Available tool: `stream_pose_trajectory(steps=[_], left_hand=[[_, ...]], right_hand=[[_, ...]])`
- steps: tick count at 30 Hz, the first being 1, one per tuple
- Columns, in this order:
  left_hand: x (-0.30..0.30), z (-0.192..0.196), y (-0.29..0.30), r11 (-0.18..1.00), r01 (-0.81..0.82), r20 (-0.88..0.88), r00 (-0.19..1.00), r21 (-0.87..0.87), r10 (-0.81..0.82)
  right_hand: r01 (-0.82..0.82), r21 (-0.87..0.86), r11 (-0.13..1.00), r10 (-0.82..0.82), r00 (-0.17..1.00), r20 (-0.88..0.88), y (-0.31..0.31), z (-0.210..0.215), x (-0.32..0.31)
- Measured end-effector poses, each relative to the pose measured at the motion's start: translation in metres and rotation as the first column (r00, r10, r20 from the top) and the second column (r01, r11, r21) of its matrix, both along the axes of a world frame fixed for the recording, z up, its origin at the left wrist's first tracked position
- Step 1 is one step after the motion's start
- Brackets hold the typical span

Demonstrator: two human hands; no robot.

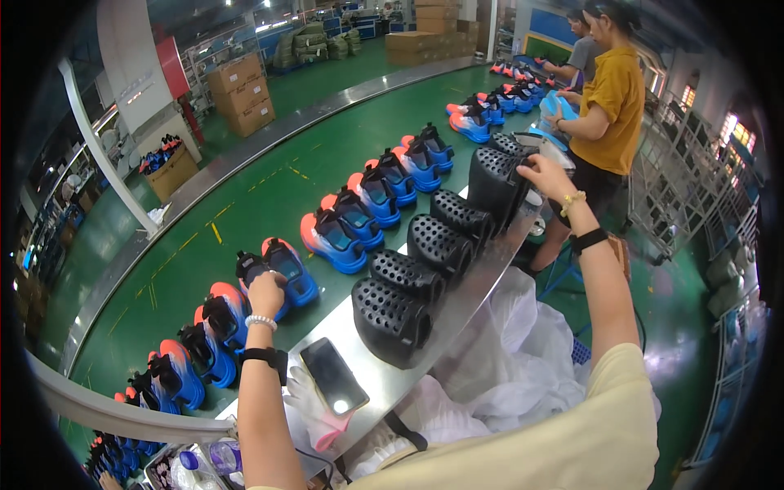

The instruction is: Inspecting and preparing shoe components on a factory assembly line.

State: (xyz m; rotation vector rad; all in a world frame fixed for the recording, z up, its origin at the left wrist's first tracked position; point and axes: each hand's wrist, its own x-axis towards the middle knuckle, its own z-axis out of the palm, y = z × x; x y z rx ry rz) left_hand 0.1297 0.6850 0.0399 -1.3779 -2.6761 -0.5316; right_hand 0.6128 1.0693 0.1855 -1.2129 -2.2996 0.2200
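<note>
My left hand (pixel 265 291) is over a blue and orange sports shoe (pixel 251 263) on the green conveyor belt, its fingers closed at the dark collar. They partly hide the shoe. Beside it stands a matching shoe (pixel 289 268). To the right, my right hand (pixel 548 176) has its fingertips pinched at the edge of a tall black perforated shoe-shaped form (pixel 493 181). That form belongs to a row of black perforated forms along a metal ledge, the nearest one (pixel 384 320) being closest to me.
A phone (pixel 333 374) and a pale glove (pixel 310 408) lie on the ledge (pixel 406 390). White plastic bags (pixel 523 343) hang below it. More shoes (pixel 336 237) line the belt. A co-worker in a yellow shirt (pixel 614 106) holds something blue. A purple-capped bottle (pixel 204 459) is at lower left.
</note>
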Motion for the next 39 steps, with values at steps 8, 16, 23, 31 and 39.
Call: stream_pose_trajectory(steps=[8,16,23,31,39], left_hand=[[0.022,0.021,0.001,0.957,-0.239,0.169,0.963,0.162,0.211],[0.001,-0.023,0.005,0.883,-0.081,-0.063,0.99,0.462,0.123],[-0.013,-0.024,-0.024,0.922,-0.096,0.072,0.995,0.375,0.074],[0.068,0.048,-0.015,0.669,-0.11,0.311,0.932,0.735,-0.188],[0.187,0.152,0.022,0.546,-0.162,0.554,0.006,0.822,-0.832]], right_hand=[[0.058,0.076,0.995,-0.072,0.978,0.194,0.007,0.003,-0.026],[0.114,0.208,0.971,-0.143,0.981,0.129,-0.02,0.043,-0.022],[0.11,0.078,0.991,-0.119,0.984,0.133,-0.021,0.032,-0.039],[0.22,0.325,0.92,-0.201,0.975,-0.091,-0.06,0.052,-0.038],[-0.61,-0.2,0.767,0.418,0.711,-0.565,-0.22,0.058,-0.116]])
